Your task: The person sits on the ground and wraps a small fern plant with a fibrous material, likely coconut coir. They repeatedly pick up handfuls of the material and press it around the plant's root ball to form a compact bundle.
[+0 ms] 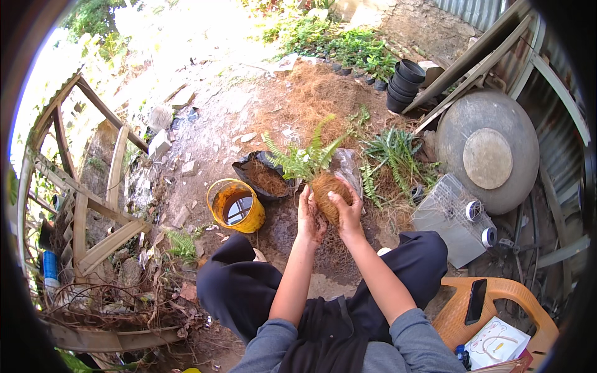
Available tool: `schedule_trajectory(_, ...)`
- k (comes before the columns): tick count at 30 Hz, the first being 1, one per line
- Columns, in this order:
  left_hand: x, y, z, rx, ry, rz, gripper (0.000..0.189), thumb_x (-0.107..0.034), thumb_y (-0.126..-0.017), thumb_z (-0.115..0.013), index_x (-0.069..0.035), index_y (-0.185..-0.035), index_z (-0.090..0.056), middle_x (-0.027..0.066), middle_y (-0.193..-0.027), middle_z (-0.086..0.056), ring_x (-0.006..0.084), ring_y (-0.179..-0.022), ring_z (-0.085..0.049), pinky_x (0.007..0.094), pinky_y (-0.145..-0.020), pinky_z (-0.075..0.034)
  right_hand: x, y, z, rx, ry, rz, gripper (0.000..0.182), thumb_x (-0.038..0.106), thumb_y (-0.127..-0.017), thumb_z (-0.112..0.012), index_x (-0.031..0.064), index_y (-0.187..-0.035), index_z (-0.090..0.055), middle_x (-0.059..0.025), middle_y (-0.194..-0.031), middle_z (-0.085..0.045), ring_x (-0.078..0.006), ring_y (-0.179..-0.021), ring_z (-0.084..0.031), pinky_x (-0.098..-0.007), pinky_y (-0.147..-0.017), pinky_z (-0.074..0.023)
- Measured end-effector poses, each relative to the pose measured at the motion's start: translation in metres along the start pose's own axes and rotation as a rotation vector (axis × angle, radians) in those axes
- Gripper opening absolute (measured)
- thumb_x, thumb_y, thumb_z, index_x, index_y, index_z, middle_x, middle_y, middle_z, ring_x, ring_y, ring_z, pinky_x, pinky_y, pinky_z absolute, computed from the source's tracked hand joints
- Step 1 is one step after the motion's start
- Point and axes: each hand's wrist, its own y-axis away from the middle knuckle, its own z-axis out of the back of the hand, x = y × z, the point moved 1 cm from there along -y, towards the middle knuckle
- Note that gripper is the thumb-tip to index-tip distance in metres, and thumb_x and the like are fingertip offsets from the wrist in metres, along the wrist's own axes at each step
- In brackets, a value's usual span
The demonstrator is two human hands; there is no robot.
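Observation:
Between my two hands is a brown fibre-wrapped root ball (pixel 330 198) with a green fern (pixel 305 158) growing from its top. My left hand (pixel 310 218) presses its left side, with dirt on the fingers and palm. Around the right side curls my right hand (pixel 347 210), the thumb lying across the front. Just left of the ball stands an open black plastic bag (pixel 247 169) of brown fibre. In front of that bag, a yellow bucket (pixel 254 219) holds dark liquid. Loose brown fibre (pixel 312 100) is spread on the ground beyond the fern.
More ferns (pixel 396 154) lie to the right, near a grey block (pixel 450 219) with wire and two spools. Behind them lean a large round grey vessel (pixel 517 140) and stacked black pots (pixel 405 86). An orange plastic chair (pixel 452 321) holds a phone (pixel 475 301). Wooden frames (pixel 100 203) stand left.

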Motion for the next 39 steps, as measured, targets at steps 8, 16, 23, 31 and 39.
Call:
schedule_trajectory(8, -0.008, 0.005, -0.013, -0.258, -0.650, -0.544, 0.044, -0.020, -0.093, -0.041, 0.000, -0.132, -0.036, 0.0123, -0.133, -0.042, 0.0204, -0.125, -0.036, 0.0354, -0.105, -0.024, 0.001, -0.009, 0.016, -0.177, -0.119, -0.026, 0.040, 0.004, -0.076, -0.065, -0.0005, -0.115, -0.054, -0.0077, -0.111, -0.056, -0.0134, -0.096, -0.056, -0.0270, -0.086, -0.0454)
schedule_trajectory(16, 0.008, 0.007, -0.019, -0.109, -1.031, -0.608, 0.041, -0.016, -0.094, -0.041, 0.006, -0.129, -0.040, 0.0169, -0.131, -0.043, 0.0207, -0.121, -0.041, 0.0317, -0.100, -0.032, 0.005, -0.005, 0.014, -0.027, 0.303, 0.205, 0.042, 0.005, -0.072, -0.066, -0.0028, -0.113, -0.055, -0.0136, -0.115, -0.056, -0.0212, -0.111, -0.050, -0.0338, -0.097, -0.0366)
schedule_trajectory(23, 0.022, 0.010, -0.017, -0.202, -0.954, -0.663, 0.039, -0.015, -0.093, -0.043, 0.007, -0.125, -0.043, 0.0195, -0.114, -0.057, 0.0227, -0.103, -0.055, 0.0326, -0.088, -0.043, 0.006, -0.003, 0.014, -0.053, 0.308, 0.243, 0.043, 0.007, -0.072, -0.067, -0.0027, -0.113, -0.055, -0.0135, -0.115, -0.056, -0.0219, -0.109, -0.051, -0.0351, -0.097, -0.0370)
schedule_trajectory(31, 0.033, 0.005, -0.007, -0.180, -0.355, -0.334, 0.053, -0.040, -0.097, -0.025, -0.002, -0.132, -0.034, 0.0117, -0.127, -0.043, 0.0194, -0.121, -0.039, 0.0318, -0.099, -0.034, 0.013, 0.011, -0.002, 0.004, 0.382, 0.386, 0.039, 0.015, -0.078, -0.059, -0.0020, -0.112, -0.052, -0.0141, -0.115, -0.054, -0.0237, -0.112, -0.048, -0.0367, -0.099, -0.0333)
schedule_trajectory(39, 0.024, 0.002, -0.004, -0.212, -0.317, -0.444, 0.040, -0.035, -0.095, -0.035, -0.003, -0.116, -0.047, 0.0072, -0.108, -0.055, 0.0165, -0.098, -0.054, 0.0305, -0.084, -0.044, 0.024, 0.015, -0.016, 0.239, 0.749, 0.521, 0.051, 0.041, -0.093, -0.036, -0.0014, -0.118, -0.047, -0.0196, -0.120, -0.047, -0.0343, -0.115, -0.042, -0.0425, -0.099, -0.0292)
